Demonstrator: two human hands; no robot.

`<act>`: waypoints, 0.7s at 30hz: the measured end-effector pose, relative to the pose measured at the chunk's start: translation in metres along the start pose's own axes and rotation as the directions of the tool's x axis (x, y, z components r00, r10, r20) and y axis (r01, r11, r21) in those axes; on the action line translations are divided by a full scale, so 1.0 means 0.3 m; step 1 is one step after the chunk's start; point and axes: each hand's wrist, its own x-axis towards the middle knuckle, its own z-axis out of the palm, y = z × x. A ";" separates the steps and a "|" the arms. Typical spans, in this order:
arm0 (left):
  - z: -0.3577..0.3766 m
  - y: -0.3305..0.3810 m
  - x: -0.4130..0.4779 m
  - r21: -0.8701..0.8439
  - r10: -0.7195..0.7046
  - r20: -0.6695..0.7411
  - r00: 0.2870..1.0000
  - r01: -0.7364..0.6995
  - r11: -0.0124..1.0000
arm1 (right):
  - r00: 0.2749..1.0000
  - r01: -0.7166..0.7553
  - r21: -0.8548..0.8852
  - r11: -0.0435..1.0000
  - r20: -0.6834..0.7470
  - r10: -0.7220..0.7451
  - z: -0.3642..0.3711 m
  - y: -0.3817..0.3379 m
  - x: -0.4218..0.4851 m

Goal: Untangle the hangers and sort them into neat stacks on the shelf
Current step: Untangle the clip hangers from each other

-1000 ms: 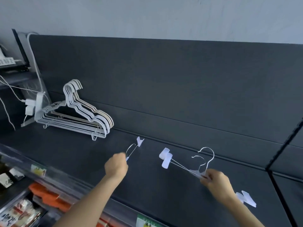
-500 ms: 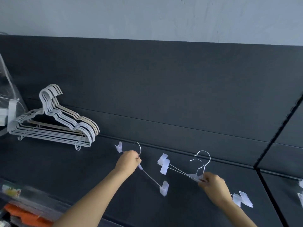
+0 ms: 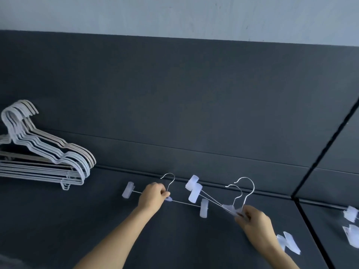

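Head: both hands [image 3: 152,196] [image 3: 253,220] fisted round hangers [image 3: 185,203]

One wide-angle camera, worn on the head, faces forward and a little down at the shelf [image 3: 58,220] from close range. Both forearms rise from the bottom edge. The left hand [image 3: 153,197] with its clip hanger [image 3: 204,210] sits low, just left of centre, and the right hand [image 3: 254,220] with its hanger pair [image 3: 194,194] low right. The back panel [image 3: 174,94] fills the middle and the wall [image 3: 174,14] the top. The left edge crops the stack [image 3: 38,171], and the divider [image 3: 326,148] slants across the right.
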 end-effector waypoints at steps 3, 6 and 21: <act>-0.019 -0.023 -0.001 -0.068 0.032 -0.025 0.999 -0.033 0.997 | 0.999 0.038 0.002 0.999 0.013 -0.038 0.038 -0.026 -0.005; -0.088 -0.057 -0.022 -0.226 0.050 -0.149 0.988 -0.083 0.971 | 0.996 0.082 -0.018 0.996 0.045 -0.082 0.079 -0.055 -0.014; -0.206 -0.352 -0.278 -0.462 -0.148 -0.303 0.941 -0.009 0.887 | 0.940 0.326 -0.312 0.893 0.208 -0.271 0.517 -0.338 -0.086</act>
